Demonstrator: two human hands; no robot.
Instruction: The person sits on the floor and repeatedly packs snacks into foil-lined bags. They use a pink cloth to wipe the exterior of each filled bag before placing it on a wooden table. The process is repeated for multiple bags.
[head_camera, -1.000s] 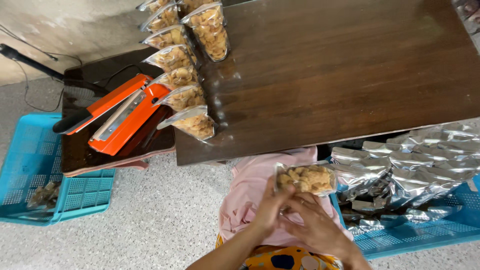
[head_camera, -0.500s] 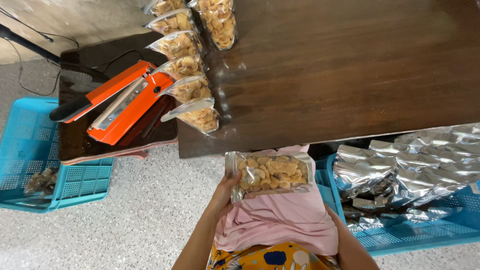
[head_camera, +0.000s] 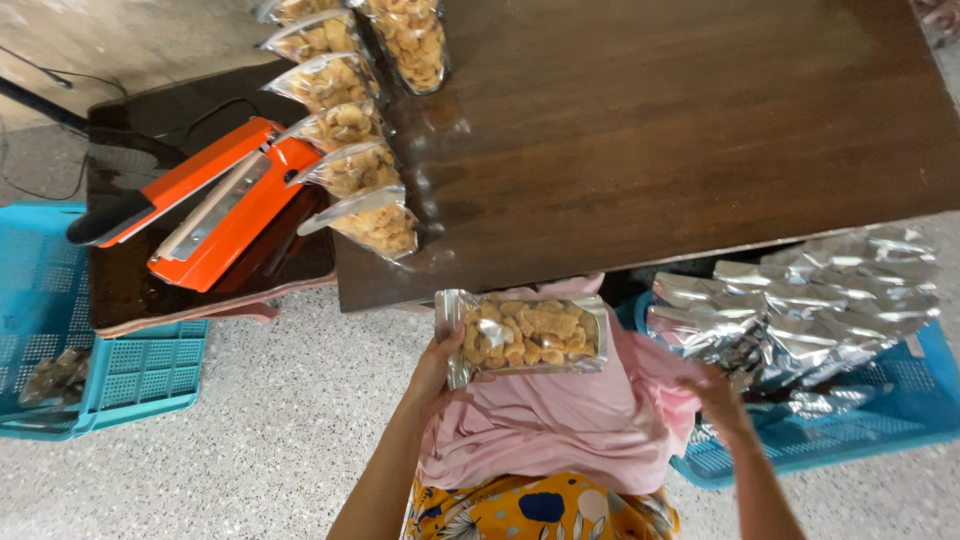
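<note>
Now only the left hand (head_camera: 437, 362) grips the filled snack bag (head_camera: 522, 332); the right hand (head_camera: 712, 392), open and empty, has moved toward the foil pouches (head_camera: 800, 310), probably for taking another one.

Top snack bags (head_camera: 300, 10) get cut off by the frame edge, the left blue basket (head_camera: 30, 330) too, and whatever's inside it is too blurry to tell.
</note>
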